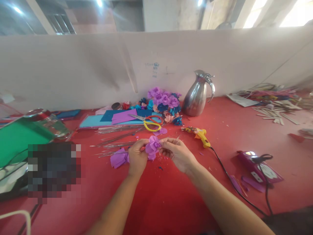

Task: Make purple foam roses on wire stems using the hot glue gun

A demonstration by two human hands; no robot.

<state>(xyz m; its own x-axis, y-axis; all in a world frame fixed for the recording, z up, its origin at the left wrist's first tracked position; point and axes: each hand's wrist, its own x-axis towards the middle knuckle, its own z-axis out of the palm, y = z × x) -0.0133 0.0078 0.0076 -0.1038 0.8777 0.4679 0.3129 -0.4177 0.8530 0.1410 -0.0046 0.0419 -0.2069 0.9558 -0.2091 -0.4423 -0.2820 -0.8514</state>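
Observation:
A purple paper flower [152,147] with curled petals is held up between both hands, above the red table. My left hand [139,155] grips its left side, fingers closed. On the other side, my right hand [177,151] pinches a petal edge at the flower's right. Loose purple petals [119,158] lie beside my left hand, next to a bundle of thin wires [114,144]. Just beyond the flower are scissors [149,122] with red and yellow handles, resting over coloured paper sheets [123,117].
A yellow glue gun [199,135] lies to the right, its cord running toward a magenta power box [260,167]. Finished paper flowers [163,101] and a steel jug [197,94] stand by the partition [97,65]. A glass jar [57,125] lies at the left; wooden sticks [276,114] lie far right.

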